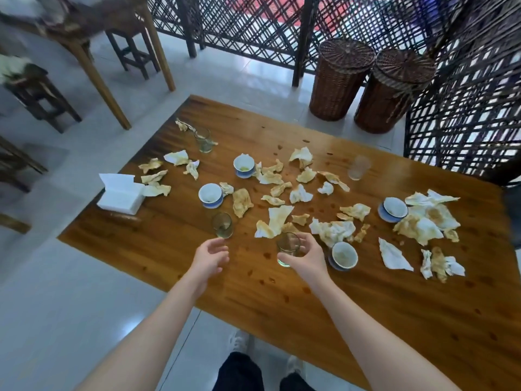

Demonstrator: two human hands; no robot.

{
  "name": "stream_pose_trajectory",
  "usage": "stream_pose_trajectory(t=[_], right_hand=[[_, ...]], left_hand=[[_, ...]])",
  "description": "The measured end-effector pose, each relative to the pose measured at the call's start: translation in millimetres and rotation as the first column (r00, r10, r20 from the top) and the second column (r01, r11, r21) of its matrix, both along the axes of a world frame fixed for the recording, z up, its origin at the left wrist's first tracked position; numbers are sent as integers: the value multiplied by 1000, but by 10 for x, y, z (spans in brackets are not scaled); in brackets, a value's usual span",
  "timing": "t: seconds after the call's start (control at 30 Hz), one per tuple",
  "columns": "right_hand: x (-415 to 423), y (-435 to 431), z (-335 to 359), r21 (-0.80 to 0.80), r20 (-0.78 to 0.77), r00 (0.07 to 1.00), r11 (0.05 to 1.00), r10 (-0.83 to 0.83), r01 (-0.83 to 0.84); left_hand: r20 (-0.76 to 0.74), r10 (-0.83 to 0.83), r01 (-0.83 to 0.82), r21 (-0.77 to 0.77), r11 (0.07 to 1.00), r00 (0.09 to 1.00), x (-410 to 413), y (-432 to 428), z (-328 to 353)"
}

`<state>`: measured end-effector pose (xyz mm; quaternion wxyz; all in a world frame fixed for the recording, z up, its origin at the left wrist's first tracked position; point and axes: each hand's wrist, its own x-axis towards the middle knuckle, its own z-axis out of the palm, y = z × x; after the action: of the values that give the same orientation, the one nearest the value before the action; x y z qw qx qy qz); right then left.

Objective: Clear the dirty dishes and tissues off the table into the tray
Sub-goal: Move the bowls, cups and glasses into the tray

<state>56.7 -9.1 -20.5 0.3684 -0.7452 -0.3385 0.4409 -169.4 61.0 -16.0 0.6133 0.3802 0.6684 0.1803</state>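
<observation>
Right hand (307, 258) grips a small clear glass (287, 246) at the near middle of the wooden surface (366, 306), fingers curled round it; lifted or resting, cannot tell. Left hand (210, 258) hovers just near of a second glass (222, 225), fingers apart, loosely bent, holding nothing. Stained crumpled tissues (332, 231) lie scattered over the middle and right. White bowl (344, 255) with blue outside sits just right of the held glass; other bowls (210, 194) sit farther back. Tissue pack (121, 193) at left edge. Wicker baskets (338, 80) on the floor, far side.
</observation>
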Motion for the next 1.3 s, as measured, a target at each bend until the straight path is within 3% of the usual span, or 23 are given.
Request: stream_pose_trajectory(t=[0.2, 0.37, 0.77, 1.07, 1.3], right_hand=[[-217, 248, -11, -5, 3, 998, 998, -65, 65], [-278, 306, -24, -19, -11, 988, 988, -156, 156], [-185, 69, 75, 10, 5, 935, 935, -354, 353], [289, -618, 261, 90, 30, 830, 829, -557, 552], [763, -1470, 300, 169, 79, 683, 685, -726, 709]], left_hand=[[-6, 64, -64, -1, 998, 998, -169, 413, -137], [-42, -122, 126, 96, 987, 992, -100, 616, -268], [-80, -306, 316, 307, 898, 949, 386, 702, -239], [65, -605, 527, 424, 736, 793, 1469, 244, 97], [86, -757, 644, 467, 605, 648, 2198, -462, 265]])
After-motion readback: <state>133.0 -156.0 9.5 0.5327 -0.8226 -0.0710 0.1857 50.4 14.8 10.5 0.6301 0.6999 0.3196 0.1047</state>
